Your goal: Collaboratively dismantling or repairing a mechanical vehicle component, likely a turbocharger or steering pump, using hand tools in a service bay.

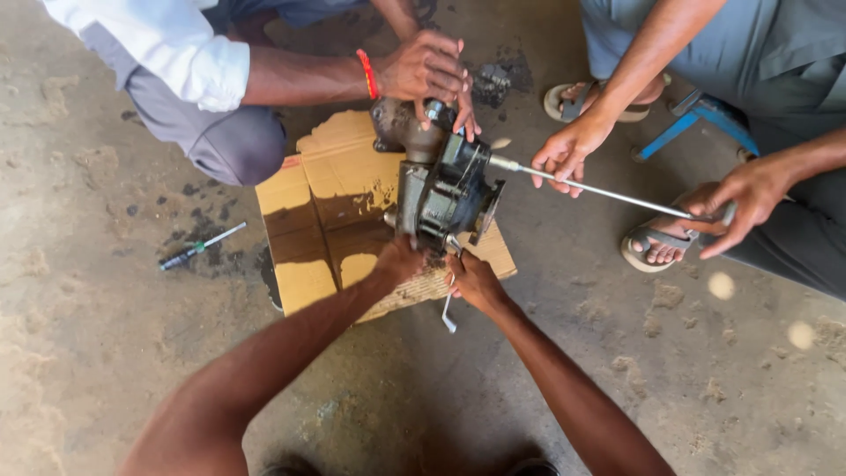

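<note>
Both forearms are extended from the near edge. Left hand is pressed against the greasy metal assembly, closed on its lower edge; right hand is closed on a small wrench under it. Assembly sits on cardboard on the floor. Two co-workers steady it, one turning a long-handled wrench. Step judged: fastener loosening; a firm brace is needed.
</note>
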